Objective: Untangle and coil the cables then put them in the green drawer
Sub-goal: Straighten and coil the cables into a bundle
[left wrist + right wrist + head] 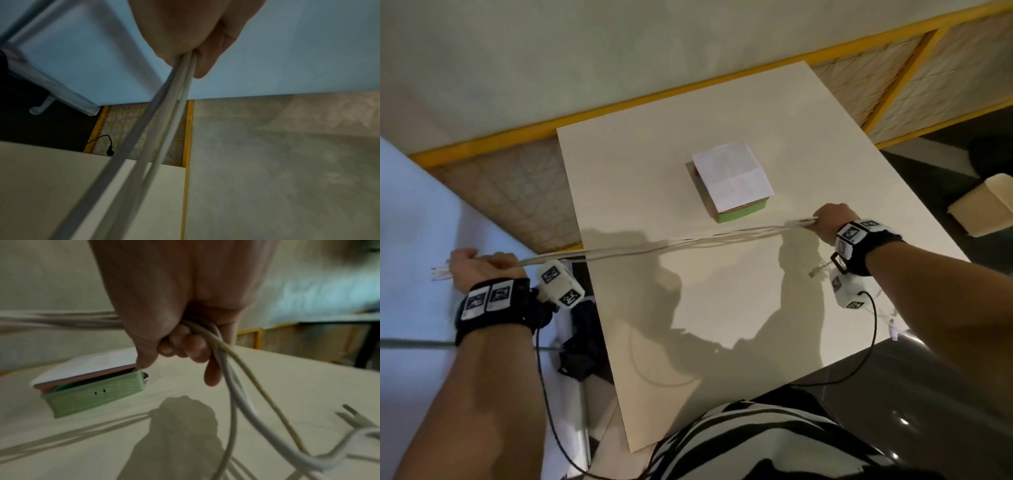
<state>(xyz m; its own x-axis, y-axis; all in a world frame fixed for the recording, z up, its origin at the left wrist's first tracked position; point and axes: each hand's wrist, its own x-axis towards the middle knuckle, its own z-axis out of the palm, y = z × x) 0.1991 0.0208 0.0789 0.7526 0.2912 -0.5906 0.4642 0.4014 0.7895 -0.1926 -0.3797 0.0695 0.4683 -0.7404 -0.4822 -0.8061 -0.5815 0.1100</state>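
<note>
Room: a pale wall with a yellow-framed mesh panel (893, 92) along its foot, and dark floor to the right.
Table: a cream table (722, 308) seen from above, with shadows of both arms across it.
Drawer: the green drawer (743, 211) sits toward the far middle of the table, slid a little way out of a pinkish case, with a white folded paper (732, 176) lying on top.
Cables: a bundle of pale cables (671, 244) stretches taut above the table from one hand to the other, passing just in front of the drawer.
Left hand: the left hand (479, 267) is out past the table's left edge, fingers curled round the cables; short ends stick out beyond the fist.
Right hand: the right hand (832, 222) is just right of the drawer, fist closed round the other end of the bundle; loose lengths hang below it, one ending in a plug (813, 273).
Box: a cream box (986, 205) stands on the floor at far right.
</note>
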